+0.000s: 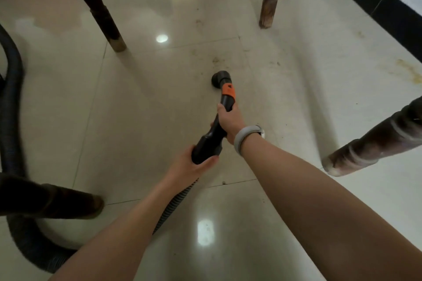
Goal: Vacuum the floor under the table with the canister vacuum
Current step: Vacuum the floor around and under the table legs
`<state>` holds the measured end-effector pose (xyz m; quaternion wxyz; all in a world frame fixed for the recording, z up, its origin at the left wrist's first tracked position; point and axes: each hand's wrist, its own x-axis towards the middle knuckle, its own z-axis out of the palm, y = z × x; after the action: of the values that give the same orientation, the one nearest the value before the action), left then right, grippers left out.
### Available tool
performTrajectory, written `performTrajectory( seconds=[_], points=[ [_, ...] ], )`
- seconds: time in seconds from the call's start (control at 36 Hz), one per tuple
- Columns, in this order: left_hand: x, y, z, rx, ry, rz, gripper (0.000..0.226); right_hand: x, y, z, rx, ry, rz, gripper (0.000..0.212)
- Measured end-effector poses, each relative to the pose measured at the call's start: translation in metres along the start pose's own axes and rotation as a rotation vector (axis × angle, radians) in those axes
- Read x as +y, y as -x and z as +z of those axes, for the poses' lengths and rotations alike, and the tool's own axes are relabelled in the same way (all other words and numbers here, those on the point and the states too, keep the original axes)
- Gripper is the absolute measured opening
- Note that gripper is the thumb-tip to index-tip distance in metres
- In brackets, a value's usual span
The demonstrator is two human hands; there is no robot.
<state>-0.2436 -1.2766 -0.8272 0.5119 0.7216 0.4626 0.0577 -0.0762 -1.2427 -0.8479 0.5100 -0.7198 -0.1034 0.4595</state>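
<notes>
1. Nozzle (pixel 218 78): round black head, set on or just above the floor (pixel 141 109) between the four table legs, just short of a patch of brown specks (pixel 215 60). Contact with the tile cannot be confirmed.
2. Wand (pixel 222 107): black, with one orange collar (pixel 228 90) behind the nozzle.
3. Right hand (pixel 229 121): fingers wrapped round the wand below the collar. One grey wristband (pixel 243 138) on this wrist.
4. Left hand (pixel 190 163): fingers and thumb curled round the wand's thick rear end, where the ribbed hose (pixel 175 201) joins.
5. Risk, hose: it loops left and passes the near left leg (pixel 57 201). A forward push would likely snag it there and check or jerk the wand.
6. Risk, nozzle: a wide sweep could strike the far left leg (pixel 100 9) or far right leg (pixel 270 0).
7. Risk, coverage: stains near the black skirting (pixel 388 7) look dried on; suction alone may leave them.
8. Risk, right forearm: it lies near the near right leg (pixel 370 141) and could knock it.
9. Count: nozzle 1; wand 1; collar 1; hose 1; hands 2; wristband 1; legs 4.
</notes>
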Motion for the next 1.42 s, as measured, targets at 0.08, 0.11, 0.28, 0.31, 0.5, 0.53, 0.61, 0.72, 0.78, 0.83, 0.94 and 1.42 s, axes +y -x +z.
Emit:
performTrajectory(
  seconds=[0.08, 0.11, 0.28, 0.31, 0.5, 0.53, 0.61, 0.72, 0.78, 0.83, 0.94, 1.42],
  points=[
    [0.019, -0.019, 0.012, -0.082, -0.023, 0.048, 0.030, -0.009, -0.006, -0.034, 0.115, -0.096, 0.006, 0.055],
    [0.027, -0.023, 0.018, -0.105, -0.044, 0.062, 0.033, -0.010, -0.008, -0.048, 0.156, -0.121, 0.001, 0.052],
    [0.064, -0.035, 0.053, -0.271, -0.167, 0.148, 0.030, -0.006, 0.006, -0.127, 0.306, -0.275, 0.085, 0.049],
    [0.064, -0.035, 0.058, -0.297, -0.190, 0.138, 0.038, -0.005, 0.015, -0.136, 0.305, -0.327, 0.092, 0.042],
    [0.040, -0.005, 0.084, -0.330, -0.109, 0.091, 0.067, 0.017, 0.054, -0.153, 0.260, -0.392, 0.131, 0.045],
    [0.035, 0.000, 0.083, -0.316, -0.102, 0.080, 0.066, 0.017, 0.058, -0.152, 0.221, -0.407, 0.154, 0.044],
    [0.020, 0.014, 0.070, -0.279, -0.080, 0.048, 0.061, 0.015, 0.065, -0.142, 0.081, -0.414, 0.230, 0.040],
    [0.004, 0.034, 0.043, -0.276, -0.056, -0.002, 0.046, 0.012, 0.070, -0.112, 0.018, -0.472, 0.287, 0.026],
    [-0.002, 0.046, 0.026, -0.304, -0.017, -0.041, 0.053, 0.012, 0.071, -0.098, 0.017, -0.512, 0.293, 0.022],
    [-0.011, 0.056, 0.011, -0.357, -0.012, -0.085, 0.048, 0.015, 0.070, -0.090, 0.007, -0.531, 0.295, 0.021],
    [-0.021, 0.069, -0.006, -0.495, -0.137, -0.193, 0.035, 0.029, 0.075, -0.087, -0.013, -0.545, 0.337, 0.018],
    [-0.007, 0.076, 0.023, -0.355, -0.098, -0.195, 0.022, 0.048, 0.114, -0.034, -0.125, -0.215, 0.384, 0.018]
  ],
)
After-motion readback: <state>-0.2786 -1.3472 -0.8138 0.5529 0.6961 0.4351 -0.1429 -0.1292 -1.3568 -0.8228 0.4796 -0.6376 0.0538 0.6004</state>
